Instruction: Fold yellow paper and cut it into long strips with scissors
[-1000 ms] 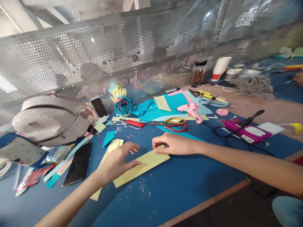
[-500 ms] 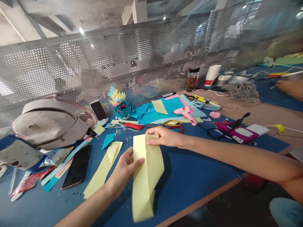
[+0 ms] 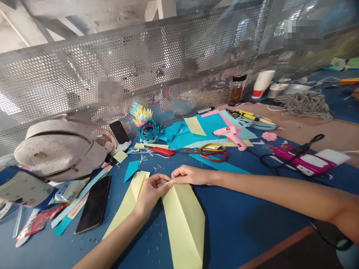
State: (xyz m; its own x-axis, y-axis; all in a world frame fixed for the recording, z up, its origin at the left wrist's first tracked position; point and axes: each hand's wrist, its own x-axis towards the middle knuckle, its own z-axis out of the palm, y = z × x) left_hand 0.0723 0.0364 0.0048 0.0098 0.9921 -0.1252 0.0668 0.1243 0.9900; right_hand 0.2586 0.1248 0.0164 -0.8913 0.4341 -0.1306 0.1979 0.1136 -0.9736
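Observation:
A pale yellow paper strip [image 3: 183, 224] with a lengthwise crease hangs toward me from both hands, its lower end running out of view. My left hand [image 3: 155, 188] pinches its top edge between thumb and fingers. Right beside it, my right hand [image 3: 186, 175] is closed on the same top edge, the fingertips of both hands almost touching. Another yellow strip [image 3: 126, 205] lies on the blue table under my left forearm. Close by is a small blue paper piece [image 3: 131, 170]. Beyond my hands rest scissors [image 3: 214, 151] with red and yellow handles and a red cutter [image 3: 162, 151].
A pink glue gun [image 3: 231, 135] lies on blue paper at the back. A layered paper flower [image 3: 148, 130] stands near the perforated screen. To the left are a pink backpack [image 3: 61, 147] and a phone [image 3: 94, 205]; to the right, a magenta power strip [image 3: 304, 158] with cords.
My hands have come together at the strip's top edge; the left moved up from its middle. The strip now hangs with its crease slanting down to the right. The view has shifted slightly.

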